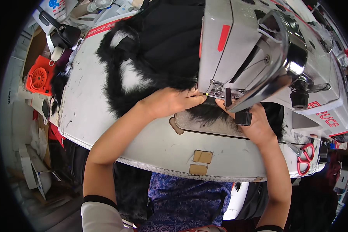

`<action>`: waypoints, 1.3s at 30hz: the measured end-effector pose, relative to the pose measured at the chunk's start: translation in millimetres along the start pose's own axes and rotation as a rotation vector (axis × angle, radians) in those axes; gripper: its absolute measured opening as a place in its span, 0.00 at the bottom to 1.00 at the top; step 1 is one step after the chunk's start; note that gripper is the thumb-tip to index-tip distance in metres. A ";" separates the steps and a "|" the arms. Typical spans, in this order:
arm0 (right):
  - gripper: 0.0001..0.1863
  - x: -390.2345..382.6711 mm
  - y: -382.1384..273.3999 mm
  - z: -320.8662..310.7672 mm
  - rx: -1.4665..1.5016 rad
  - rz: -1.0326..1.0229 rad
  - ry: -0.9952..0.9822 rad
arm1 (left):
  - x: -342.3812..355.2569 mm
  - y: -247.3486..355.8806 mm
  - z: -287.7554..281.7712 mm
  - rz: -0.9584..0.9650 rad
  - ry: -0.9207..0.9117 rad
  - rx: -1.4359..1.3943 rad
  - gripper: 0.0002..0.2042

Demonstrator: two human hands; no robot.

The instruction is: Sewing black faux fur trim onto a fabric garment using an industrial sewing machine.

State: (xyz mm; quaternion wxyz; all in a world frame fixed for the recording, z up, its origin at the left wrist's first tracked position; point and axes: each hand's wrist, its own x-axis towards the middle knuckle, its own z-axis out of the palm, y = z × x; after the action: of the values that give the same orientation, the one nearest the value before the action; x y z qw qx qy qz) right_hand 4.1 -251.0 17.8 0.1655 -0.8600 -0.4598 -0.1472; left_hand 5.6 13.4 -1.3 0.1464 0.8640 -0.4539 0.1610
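Note:
A black fur-trimmed garment (168, 36) lies across the sewing machine table, part of it under the white sewing machine (228, 50). My left hand (172, 102) is closed on the garment's edge just left of the presser foot (217, 92), fingertips pinched together. To the right of the foot, my right hand (257, 125) holds the same black fabric, fingers bent. A chrome lever (276, 87) and a black knob (243, 118) in front hide part of that hand. Long black fur (208, 114) hangs out between the hands. A small yellow tip shows beside my left fingertips.
A beige plate (205, 125) lies under the work. Red-handled scissors (306, 158) rest at the table's right end. A measuring tape strip (162, 167) runs along the front edge. An orange round-faced object (39, 76) and a black-handled item (65, 36) stand beyond the left side.

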 end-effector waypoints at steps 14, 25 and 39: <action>0.04 2.4 -2.6 3.6 -0.020 -0.005 0.056 | 1.3 -1.4 -3.9 0.031 -0.021 0.073 0.16; 0.30 -0.4 -4.1 4.5 -0.108 0.071 -0.116 | 1.1 3.1 -0.6 0.034 0.075 0.165 0.15; 0.26 2.9 -5.2 4.6 -0.070 0.100 -0.077 | -0.1 -2.8 -15.1 -0.198 -0.059 -0.156 0.23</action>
State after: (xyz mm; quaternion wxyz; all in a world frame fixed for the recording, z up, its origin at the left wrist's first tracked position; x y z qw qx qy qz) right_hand 1.7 -244.2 15.6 0.1249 -0.8921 -0.4169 -0.1216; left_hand 5.6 21.1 12.0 0.2152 0.8949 -0.3818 0.0846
